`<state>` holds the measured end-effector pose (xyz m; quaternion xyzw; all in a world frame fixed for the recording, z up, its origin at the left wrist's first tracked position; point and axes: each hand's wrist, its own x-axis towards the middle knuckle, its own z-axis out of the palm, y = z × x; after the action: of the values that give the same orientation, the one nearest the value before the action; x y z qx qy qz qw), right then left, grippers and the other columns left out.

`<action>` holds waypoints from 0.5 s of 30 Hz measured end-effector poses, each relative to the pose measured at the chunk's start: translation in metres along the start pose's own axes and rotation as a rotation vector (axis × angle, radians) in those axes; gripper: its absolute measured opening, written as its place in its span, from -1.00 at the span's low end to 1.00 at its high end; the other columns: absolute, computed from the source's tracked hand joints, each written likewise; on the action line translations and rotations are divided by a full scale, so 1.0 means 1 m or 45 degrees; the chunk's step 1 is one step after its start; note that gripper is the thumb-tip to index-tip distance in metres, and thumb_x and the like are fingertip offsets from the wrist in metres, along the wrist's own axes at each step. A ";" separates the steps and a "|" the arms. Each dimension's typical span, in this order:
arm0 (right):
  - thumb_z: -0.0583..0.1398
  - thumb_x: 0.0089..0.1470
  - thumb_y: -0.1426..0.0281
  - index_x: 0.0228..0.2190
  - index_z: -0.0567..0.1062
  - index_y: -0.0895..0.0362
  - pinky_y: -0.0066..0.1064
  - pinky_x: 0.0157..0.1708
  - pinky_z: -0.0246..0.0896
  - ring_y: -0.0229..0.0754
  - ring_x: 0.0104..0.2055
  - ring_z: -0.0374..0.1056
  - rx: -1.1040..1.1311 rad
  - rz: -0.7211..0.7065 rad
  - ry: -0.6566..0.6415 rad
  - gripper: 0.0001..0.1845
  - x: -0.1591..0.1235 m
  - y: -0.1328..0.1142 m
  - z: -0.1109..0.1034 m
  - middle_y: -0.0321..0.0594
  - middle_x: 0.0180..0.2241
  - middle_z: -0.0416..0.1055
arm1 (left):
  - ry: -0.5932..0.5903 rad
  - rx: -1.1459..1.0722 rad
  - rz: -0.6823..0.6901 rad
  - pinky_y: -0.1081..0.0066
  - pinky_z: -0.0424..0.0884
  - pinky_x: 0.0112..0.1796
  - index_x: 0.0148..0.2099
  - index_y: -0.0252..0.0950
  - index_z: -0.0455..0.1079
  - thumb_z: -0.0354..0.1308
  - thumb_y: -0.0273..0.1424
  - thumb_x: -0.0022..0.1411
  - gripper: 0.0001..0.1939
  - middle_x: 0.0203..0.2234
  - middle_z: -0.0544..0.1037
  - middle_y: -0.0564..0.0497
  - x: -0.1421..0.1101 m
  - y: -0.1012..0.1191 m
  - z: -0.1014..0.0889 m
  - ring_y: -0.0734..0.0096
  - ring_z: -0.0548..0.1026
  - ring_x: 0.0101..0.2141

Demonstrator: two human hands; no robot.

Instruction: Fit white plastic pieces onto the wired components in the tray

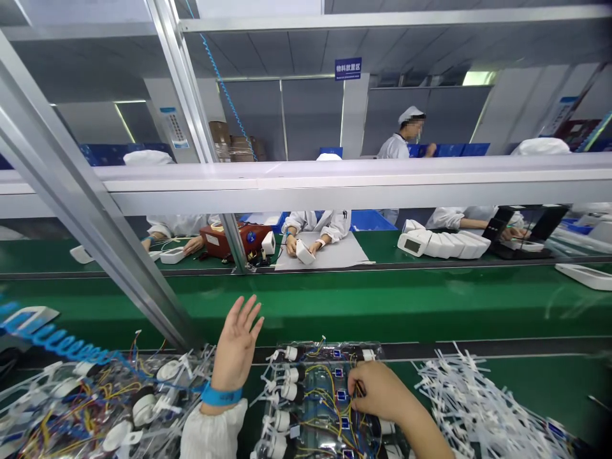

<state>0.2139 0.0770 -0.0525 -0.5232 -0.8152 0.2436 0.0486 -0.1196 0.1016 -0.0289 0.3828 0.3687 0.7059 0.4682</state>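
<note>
Right hand (377, 389) — at thin wires (330, 379) (curved)

You had bright, fairly even light on the green belt (315, 303), with a soft sheen along it; above it the ceiling (287, 54) looked dimmer, and below it, at far right, your view darkened and blurred.

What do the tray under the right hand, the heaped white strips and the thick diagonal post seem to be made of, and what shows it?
Tray: probably clear, glossy plastic; it is see-through with bright reflections.
White strips: likely semi-matte plastic; they look slender and slightly translucent, though the exact kind is unclear.
Diagonal post: probably satin-finished aluminium; it is silver-grey with a lengthwise sheen.
</note>
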 end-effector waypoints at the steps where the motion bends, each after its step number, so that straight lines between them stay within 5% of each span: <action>1: 0.40 -0.17 0.39 -0.39 0.64 -0.01 -0.44 -0.41 -0.06 -0.16 -0.36 0.38 -0.007 0.002 -0.007 -0.82 0.000 0.000 0.000 -0.34 -0.39 0.49 | 0.010 0.012 -0.017 -0.04 0.23 0.25 0.33 0.03 0.18 0.11 -0.64 -0.11 -0.07 0.35 0.24 -0.06 0.001 0.000 -0.003 0.01 0.18 0.35; 9: 0.36 -0.31 0.47 -0.32 0.64 -0.07 -0.40 -0.35 -0.01 -0.08 -0.30 0.40 -0.058 0.008 -0.077 -0.61 -0.002 -0.004 0.001 -0.31 -0.29 0.50 | -0.107 0.165 -0.120 0.07 0.33 0.18 0.38 0.01 0.09 0.17 -0.56 0.03 -0.12 0.33 0.28 -0.09 -0.001 0.006 -0.003 0.04 0.27 0.30; 15: 0.32 -0.30 0.52 -0.49 0.58 0.03 -0.41 -0.40 -0.06 -0.13 -0.37 0.38 -0.068 0.033 -0.080 -0.79 -0.002 -0.007 0.003 -0.30 -0.36 0.50 | -0.266 0.311 -0.190 0.27 0.42 -0.02 0.27 -0.20 0.26 0.20 -0.48 0.09 -0.34 0.04 0.52 -0.15 -0.001 0.003 0.003 0.23 0.51 -0.05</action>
<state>0.2078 0.0720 -0.0514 -0.5269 -0.8157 0.2388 0.0058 -0.1176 0.1000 -0.0249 0.4796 0.4284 0.5757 0.5050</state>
